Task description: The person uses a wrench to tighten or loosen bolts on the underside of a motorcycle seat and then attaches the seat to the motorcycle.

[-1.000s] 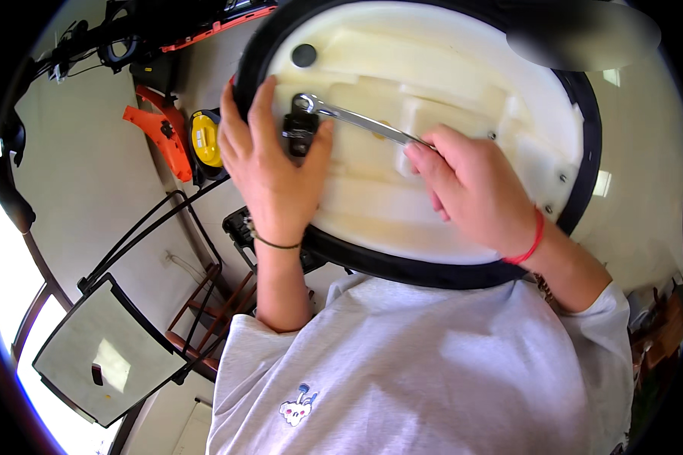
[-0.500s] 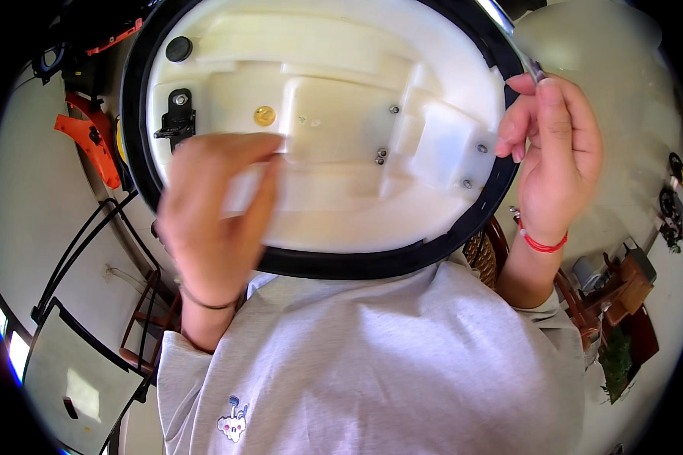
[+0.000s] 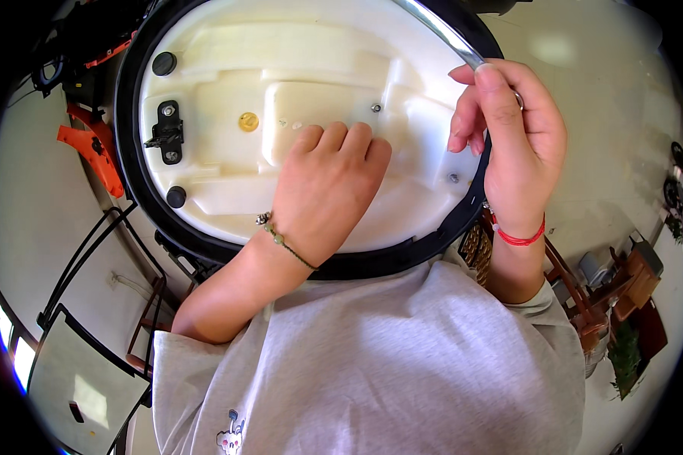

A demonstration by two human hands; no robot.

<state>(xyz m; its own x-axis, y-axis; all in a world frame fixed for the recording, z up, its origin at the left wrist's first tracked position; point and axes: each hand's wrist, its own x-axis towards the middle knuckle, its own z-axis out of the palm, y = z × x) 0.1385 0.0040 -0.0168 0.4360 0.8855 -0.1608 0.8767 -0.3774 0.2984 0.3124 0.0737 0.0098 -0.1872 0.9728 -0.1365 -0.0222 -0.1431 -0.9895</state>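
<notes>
Before me is the underside of what looks like a scooter seat, a cream plastic base (image 3: 205, 38) with a black rim (image 3: 372, 264). My left hand (image 3: 330, 186) rests over its middle, fingers curled down and closed; their tips, and anything in them, are hidden. A metal nut (image 3: 376, 108) shows just above the knuckles. In my right hand (image 3: 520, 140), at the rim's right side, is a shiny metal wrench (image 3: 442, 32), its shaft slanting up to the left and a ring end by the palm. Another nut (image 3: 454, 178) sits below those fingers.
A black hinge bracket (image 3: 168, 133), a yellow disc (image 3: 249, 121) and black rubber pads (image 3: 164, 64) sit on the base. Orange plastic parts (image 3: 91, 152) lie at the left, near a framed glass panel (image 3: 87, 371). Brown wooden furniture (image 3: 626, 280) stands at the right.
My left hand has swung right, from beside the bracket to the middle of the base, covering the paired nuts. My right hand and the wrench have shifted left over the base.
</notes>
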